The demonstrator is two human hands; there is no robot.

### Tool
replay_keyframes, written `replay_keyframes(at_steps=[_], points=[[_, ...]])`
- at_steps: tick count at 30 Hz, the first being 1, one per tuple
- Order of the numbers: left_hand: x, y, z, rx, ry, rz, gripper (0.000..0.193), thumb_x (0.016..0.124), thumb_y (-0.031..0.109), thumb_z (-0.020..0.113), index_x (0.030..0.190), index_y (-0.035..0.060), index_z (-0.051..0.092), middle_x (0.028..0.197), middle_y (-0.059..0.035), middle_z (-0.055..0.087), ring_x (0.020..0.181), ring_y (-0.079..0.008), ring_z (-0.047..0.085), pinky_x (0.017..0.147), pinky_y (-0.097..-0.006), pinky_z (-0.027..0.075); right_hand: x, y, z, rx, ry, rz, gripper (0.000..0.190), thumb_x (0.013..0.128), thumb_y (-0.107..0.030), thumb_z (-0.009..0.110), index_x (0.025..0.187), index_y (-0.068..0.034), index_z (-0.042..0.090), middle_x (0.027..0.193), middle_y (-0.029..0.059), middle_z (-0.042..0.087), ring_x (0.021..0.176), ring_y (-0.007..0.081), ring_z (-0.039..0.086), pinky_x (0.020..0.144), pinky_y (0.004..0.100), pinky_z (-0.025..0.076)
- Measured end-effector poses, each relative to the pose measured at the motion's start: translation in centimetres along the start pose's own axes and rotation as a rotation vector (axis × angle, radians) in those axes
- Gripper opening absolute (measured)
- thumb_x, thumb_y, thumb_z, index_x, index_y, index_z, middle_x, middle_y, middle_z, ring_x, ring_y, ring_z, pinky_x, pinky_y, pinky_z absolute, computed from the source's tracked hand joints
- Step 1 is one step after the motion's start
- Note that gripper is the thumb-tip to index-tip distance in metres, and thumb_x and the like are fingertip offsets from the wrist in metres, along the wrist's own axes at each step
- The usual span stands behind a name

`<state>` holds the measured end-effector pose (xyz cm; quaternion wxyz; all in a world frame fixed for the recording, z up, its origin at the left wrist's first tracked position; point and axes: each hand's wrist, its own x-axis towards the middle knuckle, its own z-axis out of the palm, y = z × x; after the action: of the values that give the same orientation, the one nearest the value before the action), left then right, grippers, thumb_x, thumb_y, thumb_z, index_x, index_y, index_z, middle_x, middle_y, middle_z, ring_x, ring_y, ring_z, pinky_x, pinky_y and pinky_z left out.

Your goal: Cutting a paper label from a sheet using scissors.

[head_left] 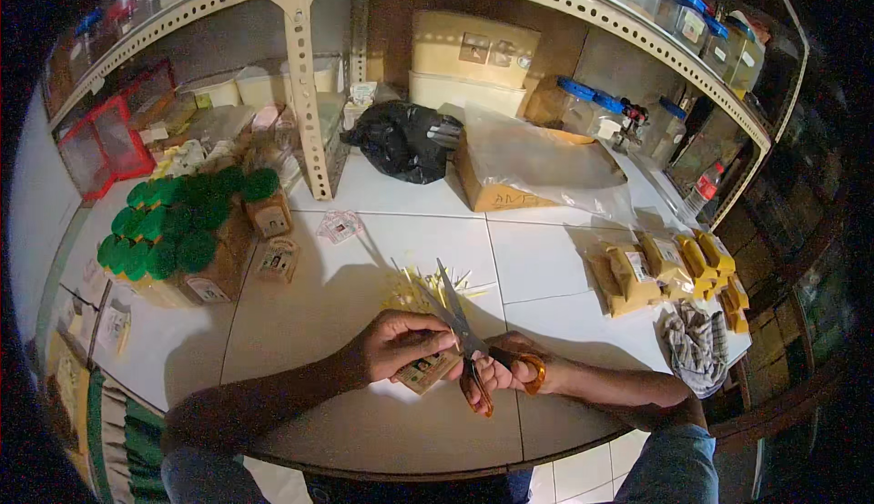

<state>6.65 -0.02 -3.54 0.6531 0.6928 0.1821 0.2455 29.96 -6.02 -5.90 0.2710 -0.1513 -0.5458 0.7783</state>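
My right hand [505,367] grips a pair of scissors [466,330] by its orange handles, blades parted and pointing away from me. My left hand [403,347] holds a small stack of printed labels [425,371], the fingertips pinching near the pivot of the scissors. A pale thin strip shows at those fingertips. Beyond the blades lies a scatter of narrow yellow and white paper trimmings [416,289]. Farther off, a loose printed label [340,226] rests on the white tiled tabletop [369,422]. Another stack of labels [276,260] lies to the left.
At left stand several green-lidded jars [164,224]. Filled packets [631,272] and a checked cloth [695,347] lie at right. A black plastic bag [406,141] and a plastic-covered carton [539,162] sit behind, near a metal shelf post [305,87].
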Motion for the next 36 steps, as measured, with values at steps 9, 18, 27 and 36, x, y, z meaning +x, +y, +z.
replay_keyframes(at_steps=[9,18,27,36], points=[[-0.3,-0.5,-1.2,-0.011,0.184,-0.123,0.025,0.091,0.027,0.054,0.098,0.0048,0.062,0.072,0.0017,0.058,0.053,-0.0012,0.048,0.041,-0.0176,0.038,-0.5,-2.0,-1.8,0.071,0.068,0.054,0.073,0.077,-0.048,0.067,0.12,0.006,0.045,0.091,0.016,0.062,0.082,0.0239,0.064,0.072,0.0342,0.053],[-0.3,-0.7,-2.3,0.095,0.101,-0.271,0.027,0.087,0.033,0.057,0.093,0.0075,0.061,0.075,0.0,0.059,0.054,-0.0038,0.05,0.041,-0.0189,0.041,-0.7,-5.4,-0.6,-0.154,0.112,0.325,0.052,0.077,-0.023,0.073,0.118,0.0,0.05,0.091,0.007,0.062,0.084,0.012,0.06,0.075,0.027,0.049],[-0.1,-0.8,-2.2,0.006,0.134,-0.256,0.031,0.087,0.036,0.06,0.091,0.0056,0.059,0.071,0.0019,0.055,0.061,-0.0037,0.049,0.053,-0.0198,0.041,-0.2,-4.4,-0.6,-0.364,0.292,0.336,0.037,0.075,-0.015,0.075,0.105,-0.001,0.058,0.075,0.0031,0.062,0.066,0.009,0.06,0.057,0.0225,0.049],[0.0,0.1,-1.9,-0.307,0.26,-0.439,0.024,0.089,0.028,0.055,0.089,0.0051,0.058,0.065,-0.0012,0.054,0.038,-0.0054,0.041,0.034,-0.02,0.033,-0.2,-4.3,-0.7,-0.156,0.232,0.292,0.05,0.079,-0.038,0.069,0.109,0.0,0.055,0.079,0.009,0.063,0.07,0.0173,0.064,0.064,0.03,0.053]])
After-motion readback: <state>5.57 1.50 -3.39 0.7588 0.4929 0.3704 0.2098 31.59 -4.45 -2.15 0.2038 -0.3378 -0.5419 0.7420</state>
